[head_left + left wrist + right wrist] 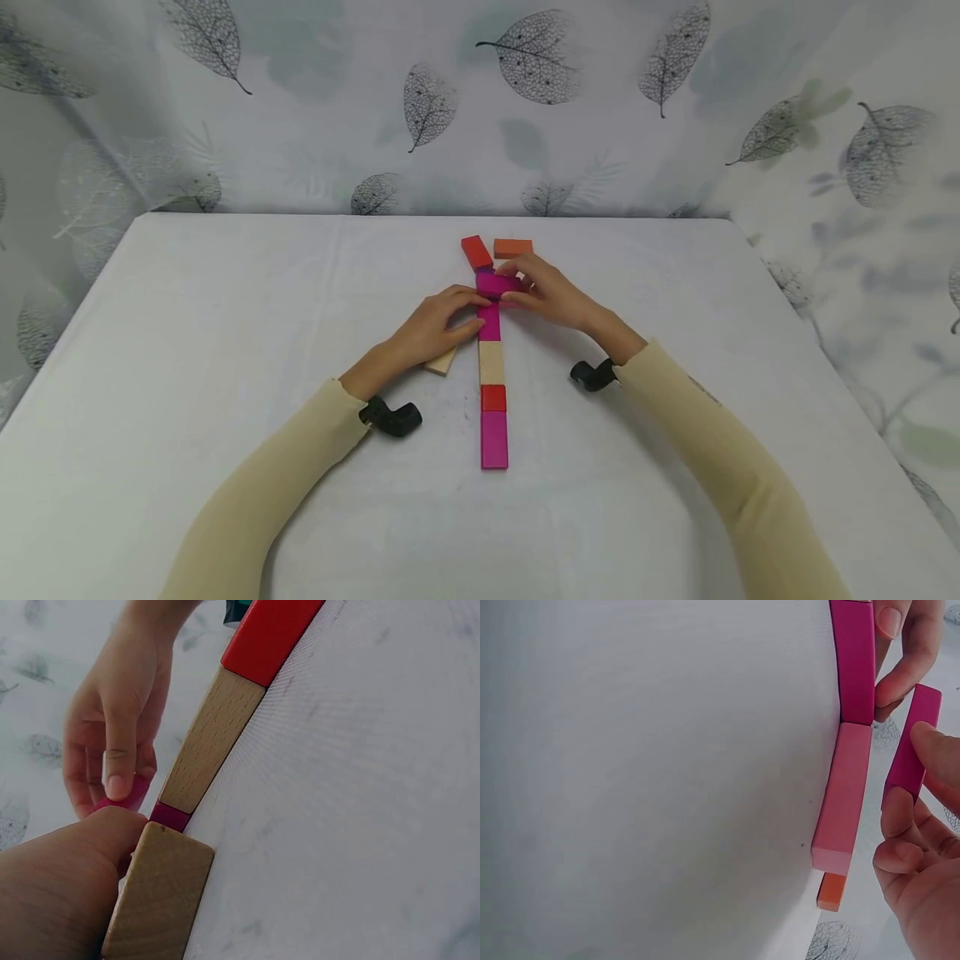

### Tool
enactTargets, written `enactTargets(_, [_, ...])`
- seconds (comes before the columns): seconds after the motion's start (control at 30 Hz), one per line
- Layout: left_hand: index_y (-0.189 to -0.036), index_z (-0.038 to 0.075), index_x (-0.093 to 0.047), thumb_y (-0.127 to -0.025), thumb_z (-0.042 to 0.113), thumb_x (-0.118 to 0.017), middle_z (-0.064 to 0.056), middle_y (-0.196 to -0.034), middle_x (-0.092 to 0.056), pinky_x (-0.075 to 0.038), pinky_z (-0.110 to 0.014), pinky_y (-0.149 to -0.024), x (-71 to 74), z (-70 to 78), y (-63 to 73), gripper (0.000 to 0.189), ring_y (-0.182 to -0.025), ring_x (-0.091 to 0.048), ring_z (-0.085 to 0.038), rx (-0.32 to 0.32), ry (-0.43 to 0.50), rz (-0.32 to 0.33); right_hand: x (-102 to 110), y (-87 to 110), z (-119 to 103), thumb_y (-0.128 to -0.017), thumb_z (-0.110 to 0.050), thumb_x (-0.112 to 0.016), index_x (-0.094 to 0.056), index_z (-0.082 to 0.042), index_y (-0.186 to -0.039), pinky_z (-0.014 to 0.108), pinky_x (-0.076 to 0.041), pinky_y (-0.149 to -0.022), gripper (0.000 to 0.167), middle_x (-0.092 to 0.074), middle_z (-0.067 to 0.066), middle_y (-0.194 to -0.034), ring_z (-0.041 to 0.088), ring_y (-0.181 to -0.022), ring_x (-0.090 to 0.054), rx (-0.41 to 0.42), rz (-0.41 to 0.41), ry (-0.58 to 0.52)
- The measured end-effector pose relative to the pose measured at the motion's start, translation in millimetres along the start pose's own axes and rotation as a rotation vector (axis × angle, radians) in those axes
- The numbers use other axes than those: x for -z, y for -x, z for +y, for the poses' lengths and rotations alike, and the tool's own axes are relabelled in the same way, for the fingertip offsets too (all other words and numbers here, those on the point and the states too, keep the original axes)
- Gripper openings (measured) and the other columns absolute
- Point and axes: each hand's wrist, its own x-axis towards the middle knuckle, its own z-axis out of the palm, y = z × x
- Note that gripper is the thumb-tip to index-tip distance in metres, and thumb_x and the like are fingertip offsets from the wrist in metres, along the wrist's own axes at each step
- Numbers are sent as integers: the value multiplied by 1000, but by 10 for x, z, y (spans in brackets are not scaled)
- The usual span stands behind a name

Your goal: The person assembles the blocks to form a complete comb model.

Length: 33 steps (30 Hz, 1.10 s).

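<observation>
My right hand [551, 292] pinches a magenta block [913, 746] between thumb and fingertips, raised over the far part of a line of blocks. Below it, a pink block [842, 796] butts against another magenta block [856, 664] in the line. Beside that second magenta block, my left hand [431, 327] lies with relaxed fingers, fingertips right at its left side. A plain wooden block [441, 362] shows partly under the left hand. Nearer me, the line runs through a wooden block [491, 362], a red block [493, 398] and a magenta end block [494, 440].
At the far end lie a slanted red block [476, 252] and an orange block [513, 248]. White cloth covers the table [225, 333]. A leaf-patterned curtain [315, 125] hangs behind it.
</observation>
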Motion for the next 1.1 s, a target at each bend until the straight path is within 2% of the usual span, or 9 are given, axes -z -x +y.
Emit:
enactTargets(0.23, [-126, 4, -62, -93, 17, -65, -11, -130, -59, -39, -40, -108, -2, -4, 2, 35, -126, -52, -23, 7, 3, -2, -13, 104, 7, -87, -2, -71, -57, 5, -120, 38, -49, -81, 36, -57, 19, -117, 29, -88, -56, 4, 29, 0])
enactTargets(0.6, [-127, 5, -62, -93, 16, -66, -10, -130, -59, -39, -39, -109, -12, -13, -5, 36, -127, -52, -23, 1, 3, 5, 16, 242, -2, -86, -1, -71, -58, 6, -119, 28, -43, -69, 36, -58, 19, -109, 26, -85, -50, 11, -7, 39])
enactTargets(0.9, [-125, 6, -63, -93, 16, -66, -9, -131, -58, -38, -40, -109, -2, -6, -2, 34, -128, -51, -22, -2, -2, 8, 32, 345, -46, -87, -3, -72, -57, 6, -121, 34, -49, -75, 38, -58, 19, -109, 25, -86, -53, -39, -68, 66])
enactTargets(1.1, [-126, 6, -63, -93, 17, -66, -9, -132, -58, -37, -39, -110, 2, -4, -10, 34, -129, -50, -22, 7, -5, -5, 36, 415, -60, -87, -7, -72, -58, 4, -121, 32, -49, -75, 38, -60, 16, -109, 23, -86, -53, -83, -98, 77])
